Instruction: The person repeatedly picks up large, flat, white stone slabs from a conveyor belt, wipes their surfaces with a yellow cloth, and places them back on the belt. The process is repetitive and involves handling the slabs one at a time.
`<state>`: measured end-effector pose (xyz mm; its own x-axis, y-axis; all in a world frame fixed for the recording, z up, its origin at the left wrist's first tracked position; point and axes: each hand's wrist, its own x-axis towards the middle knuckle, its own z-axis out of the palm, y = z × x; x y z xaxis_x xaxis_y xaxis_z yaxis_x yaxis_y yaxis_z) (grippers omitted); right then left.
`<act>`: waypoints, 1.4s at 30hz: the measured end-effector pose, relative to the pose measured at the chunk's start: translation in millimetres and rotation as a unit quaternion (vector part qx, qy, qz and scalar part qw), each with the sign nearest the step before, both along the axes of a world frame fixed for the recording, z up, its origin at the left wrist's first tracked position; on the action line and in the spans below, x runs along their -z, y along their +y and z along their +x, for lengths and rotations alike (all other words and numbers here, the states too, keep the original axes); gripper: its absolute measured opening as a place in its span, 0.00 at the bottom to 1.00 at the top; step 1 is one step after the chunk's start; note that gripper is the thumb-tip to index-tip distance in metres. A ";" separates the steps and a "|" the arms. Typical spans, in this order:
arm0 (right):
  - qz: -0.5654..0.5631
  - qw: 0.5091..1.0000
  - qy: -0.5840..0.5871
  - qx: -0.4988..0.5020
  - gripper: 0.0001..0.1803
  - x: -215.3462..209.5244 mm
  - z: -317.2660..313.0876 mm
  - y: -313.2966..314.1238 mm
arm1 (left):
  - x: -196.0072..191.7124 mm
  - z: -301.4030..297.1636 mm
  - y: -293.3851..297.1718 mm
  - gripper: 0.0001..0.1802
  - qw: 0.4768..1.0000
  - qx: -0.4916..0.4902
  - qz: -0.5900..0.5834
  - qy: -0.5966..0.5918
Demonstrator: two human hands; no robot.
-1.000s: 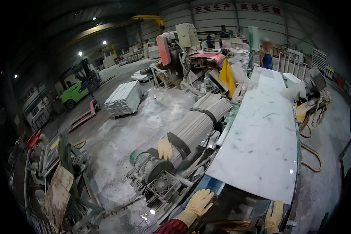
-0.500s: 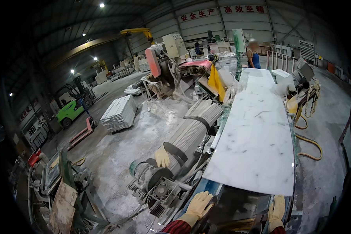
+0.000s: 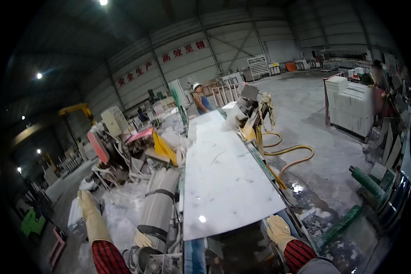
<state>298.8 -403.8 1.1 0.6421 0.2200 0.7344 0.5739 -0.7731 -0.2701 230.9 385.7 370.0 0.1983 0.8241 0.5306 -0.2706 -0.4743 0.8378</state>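
Pinching worries me most from where I watch: my right hand (image 3: 280,230) rests at the near right corner of the white slab (image 3: 226,178), and if the slab slid toward me its edge could, I judge, catch the gloved fingers against the frame. A slick surface would make that likelier; a bright glint on the slab suggests polish or wetness, though I cannot tell which. Just short of the slab's near edge lies a dark gap (image 3: 242,249), so a sheet pulled too far without support might dip there and crack. On the left, a sleeve dropped low could snag on the motor (image 3: 133,259); near it a loose glove (image 3: 142,239) lies against the strapped bundle of pale strips (image 3: 158,208).

The slab lies flat along the long bench (image 3: 195,255), stretching away from me toward a worker (image 3: 201,101) in a white helmet. My left arm reaches forward and out to the side, apart from the bench, with the left hand (image 3: 87,206) raised; its fingers are straightened, point up and away, and hold nothing. My right forearm comes in from the lower right, angled inward, back of the hand upward, its fingers extended and slightly bent with nothing visible in their grasp. Whether their tips touch the slab, I cannot tell.
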 end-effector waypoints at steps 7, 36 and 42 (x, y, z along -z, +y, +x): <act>-0.035 0.993 0.108 0.041 0.18 16.1 0.7 -3.8 | 82.2 0.4 -134.9 0.38 0.951 0.239 0.141 0.133; -0.070 0.993 0.072 0.064 0.18 -15.7 53.1 -24.0 | 371.8 0.6 -352.3 0.32 0.771 0.165 0.436 0.433; -0.094 0.985 0.140 0.026 0.24 6.8 66.2 -27.1 | 370.7 -1.9 -350.3 0.31 0.754 0.152 0.462 0.441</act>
<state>365.0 -431.0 -5.6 0.8274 0.2966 0.4770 0.4554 -0.8513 -0.2606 229.0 35.4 -0.7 0.9152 0.0274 0.4021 -0.0163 -0.9944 0.1048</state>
